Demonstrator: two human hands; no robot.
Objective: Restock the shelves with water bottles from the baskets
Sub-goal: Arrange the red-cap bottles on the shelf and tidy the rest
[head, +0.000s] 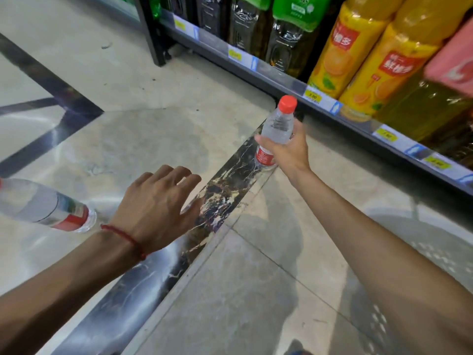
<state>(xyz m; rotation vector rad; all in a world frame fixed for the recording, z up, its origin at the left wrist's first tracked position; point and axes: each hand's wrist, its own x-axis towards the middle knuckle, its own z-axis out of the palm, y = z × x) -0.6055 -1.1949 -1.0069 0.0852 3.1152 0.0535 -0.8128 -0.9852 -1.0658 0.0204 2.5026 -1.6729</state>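
Observation:
My right hand (288,149) grips a small clear water bottle (277,124) with a red cap and a red label, held upright just in front of the low shelf (320,98). My left hand (156,203) hovers over the floor with fingers spread and holds nothing. A red string is tied round its wrist. A second water bottle (43,204) with a red and green label appears on its side at the left edge, left of my left wrist; I cannot tell whether it rests on the floor.
The shelf at the upper right carries large orange juice bottles (358,60), green-labelled tea bottles (289,34) and a pink-labelled bottle (453,62), with yellow price tags along its rail. The tiled floor has dark marble strips (220,196). A shelf post (153,34) stands at the top.

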